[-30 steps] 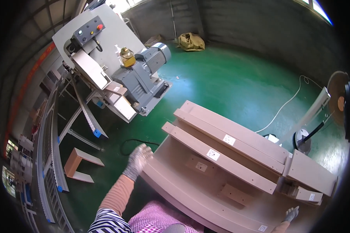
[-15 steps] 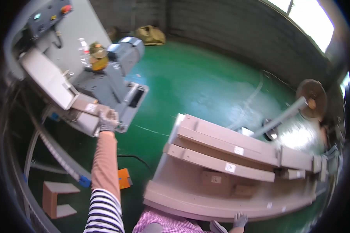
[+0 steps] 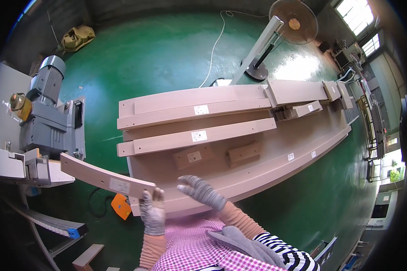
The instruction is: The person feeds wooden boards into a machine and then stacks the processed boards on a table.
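My left hand [image 3: 153, 212], in a grey glove, grips the right end of a long pinkish-beige wooden board [image 3: 88, 172] with a white label and small holes. The board is held out to the left, its far end near the machine [image 3: 45, 131]. My right hand [image 3: 202, 191], also gloved, hovers over the front side of a large stack of similar wooden panels [image 3: 239, 185]. Its fingers are stretched and hold nothing. Several labelled boards [image 3: 208, 132] lie across the stack, and two short blocks [image 3: 243, 153] rest inside it.
A bottle of amber liquid [image 3: 21, 107] stands on the machine at left. An orange piece [image 3: 120, 206] lies on the green floor beside the stack. Behind the stack stands a pedestal fan [image 3: 295, 25]. A curved roller rail [image 3: 49, 219] is at lower left.
My left hand has drawn the board away from the machine and toward my body. My right hand has risen from the stack's near edge to above it. The view has swung right.
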{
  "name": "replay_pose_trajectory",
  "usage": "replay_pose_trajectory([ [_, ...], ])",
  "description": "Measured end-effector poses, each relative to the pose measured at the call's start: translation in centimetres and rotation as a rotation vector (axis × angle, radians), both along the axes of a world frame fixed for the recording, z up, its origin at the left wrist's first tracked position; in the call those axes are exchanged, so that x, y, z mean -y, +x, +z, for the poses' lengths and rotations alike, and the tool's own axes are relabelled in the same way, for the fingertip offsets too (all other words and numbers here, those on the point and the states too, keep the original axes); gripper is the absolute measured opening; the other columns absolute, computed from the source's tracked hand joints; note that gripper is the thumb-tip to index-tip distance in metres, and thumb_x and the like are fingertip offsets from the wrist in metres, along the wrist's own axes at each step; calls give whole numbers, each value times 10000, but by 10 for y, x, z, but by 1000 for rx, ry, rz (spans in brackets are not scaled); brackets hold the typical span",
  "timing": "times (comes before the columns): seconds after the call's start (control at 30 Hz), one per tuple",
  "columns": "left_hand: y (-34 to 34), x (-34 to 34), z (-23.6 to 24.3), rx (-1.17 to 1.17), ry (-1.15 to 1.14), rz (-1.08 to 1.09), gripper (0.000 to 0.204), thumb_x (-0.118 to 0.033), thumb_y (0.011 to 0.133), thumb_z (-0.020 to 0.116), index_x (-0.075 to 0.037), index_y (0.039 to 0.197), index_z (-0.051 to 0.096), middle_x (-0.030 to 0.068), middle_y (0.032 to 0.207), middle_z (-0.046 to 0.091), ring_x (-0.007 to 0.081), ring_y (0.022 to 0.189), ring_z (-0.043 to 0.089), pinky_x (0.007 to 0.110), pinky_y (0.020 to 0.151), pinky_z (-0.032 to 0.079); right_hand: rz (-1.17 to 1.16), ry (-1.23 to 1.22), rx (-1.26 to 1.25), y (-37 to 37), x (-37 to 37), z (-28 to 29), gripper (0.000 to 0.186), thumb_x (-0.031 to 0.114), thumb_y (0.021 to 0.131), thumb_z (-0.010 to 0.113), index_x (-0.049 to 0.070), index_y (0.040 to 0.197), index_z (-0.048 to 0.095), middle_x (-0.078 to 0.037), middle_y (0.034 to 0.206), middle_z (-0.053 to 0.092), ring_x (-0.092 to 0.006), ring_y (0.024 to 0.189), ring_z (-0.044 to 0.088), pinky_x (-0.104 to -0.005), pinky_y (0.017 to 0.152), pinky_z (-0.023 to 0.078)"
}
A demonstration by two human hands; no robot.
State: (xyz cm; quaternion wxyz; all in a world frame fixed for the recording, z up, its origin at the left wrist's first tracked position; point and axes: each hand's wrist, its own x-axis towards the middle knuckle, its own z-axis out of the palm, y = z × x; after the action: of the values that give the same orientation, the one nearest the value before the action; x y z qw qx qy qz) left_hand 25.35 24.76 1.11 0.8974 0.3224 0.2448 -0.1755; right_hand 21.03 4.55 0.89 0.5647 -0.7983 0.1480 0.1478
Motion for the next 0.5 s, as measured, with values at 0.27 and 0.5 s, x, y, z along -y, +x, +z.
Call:
replay_pose_trajectory([
  [0.27, -121, 112, -44, -151, 12, -483, 399, -242, 889, 693, -98, 1225, 536, 40, 1119, 607, 156, 970, 601, 324, 856, 527, -74, 497, 8, -63, 88, -19, 608, 342, 893, 668, -21, 1341, 471, -172, 1210, 600, -224, 1176, 537, -335, 1006, 422],
  [0.5, -122, 117, -71, -90, -201, -813, 463, -375, 979, 522, -64, 1311, 435, 122, 1267, 511, 262, 1234, 469, 431, 996, 458, -74, 593, -120, -131, 154, -21, 555, 163, 845, 682, -32, 1328, 491, -115, 1208, 623, -184, 1108, 553, -304, 1001, 403],
])
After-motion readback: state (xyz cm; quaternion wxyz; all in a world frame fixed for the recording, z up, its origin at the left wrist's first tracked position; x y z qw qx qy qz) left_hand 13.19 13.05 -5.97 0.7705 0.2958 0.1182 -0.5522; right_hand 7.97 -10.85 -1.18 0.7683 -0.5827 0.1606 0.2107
